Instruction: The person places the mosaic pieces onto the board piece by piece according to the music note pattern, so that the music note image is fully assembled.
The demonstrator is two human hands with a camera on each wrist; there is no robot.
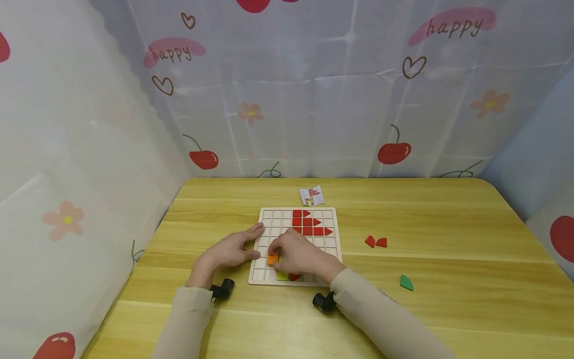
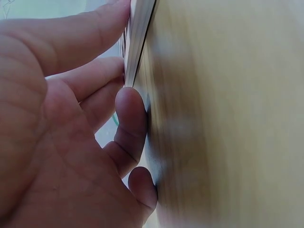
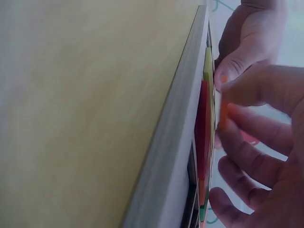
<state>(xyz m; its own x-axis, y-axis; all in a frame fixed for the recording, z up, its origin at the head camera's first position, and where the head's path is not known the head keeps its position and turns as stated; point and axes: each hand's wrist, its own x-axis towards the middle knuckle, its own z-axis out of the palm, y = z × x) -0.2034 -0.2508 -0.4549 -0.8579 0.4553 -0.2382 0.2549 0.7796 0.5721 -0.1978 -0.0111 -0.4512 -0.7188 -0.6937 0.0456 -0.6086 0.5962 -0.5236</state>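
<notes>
A pale wooden grid board [image 1: 332, 243] lies on the table. My right hand [image 1: 299, 253] is over its lower left part, pinching an orange square tile [image 1: 273, 260] between thumb and fingers; from the right wrist this tile [image 3: 223, 111] appears edge-on, just off the board's surface. Beside the left edge rests my left hand [image 1: 230, 249], fingers extended, thumb and fingertips touching the board's side [image 2: 137, 45]. Rows of red tiles [image 1: 307, 222] with pointed ends fill upper cells. A yellow tile [image 1: 282, 276] and a red tile [image 1: 294, 277] sit near the bottom, partly covered by my right hand.
A small printed pattern card [image 1: 311, 195] lies behind the board. To the right are two red wedge tiles [image 1: 381, 243] and a green quarter-round tile [image 1: 406, 282]. A patterned curtain [image 1: 323, 114] hangs along the table's back edge.
</notes>
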